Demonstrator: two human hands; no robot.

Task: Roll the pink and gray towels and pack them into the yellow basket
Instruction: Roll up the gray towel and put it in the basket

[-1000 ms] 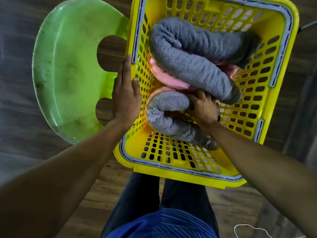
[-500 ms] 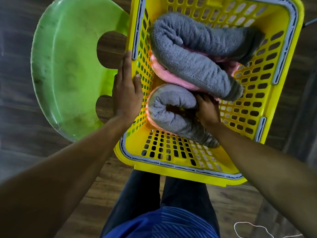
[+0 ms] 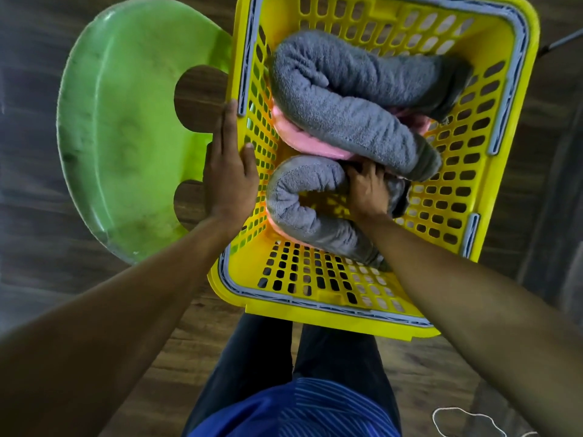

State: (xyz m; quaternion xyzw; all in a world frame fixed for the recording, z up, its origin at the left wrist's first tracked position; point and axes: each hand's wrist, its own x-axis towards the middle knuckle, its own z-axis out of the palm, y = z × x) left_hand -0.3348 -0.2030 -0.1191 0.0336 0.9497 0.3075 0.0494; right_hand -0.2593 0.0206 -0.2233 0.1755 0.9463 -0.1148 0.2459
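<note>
While the left hand (image 3: 230,171) lies flat against the outside of the left wall of the yellow basket (image 3: 347,321) — fingers straight, thumb over the rim — the right hand (image 3: 367,190) reaches inside, fingers curled into the nearer gray towel roll (image 3: 299,197), which bends in a U against that wall. Toward the basket's far edge, the farther gray towel roll (image 3: 347,105) lies doubled over the pink towel (image 3: 303,141) (only partly visible). A green plastic seat (image 3: 126,121) stands just beside the basket on the wooden floor (image 3: 47,247).
</note>
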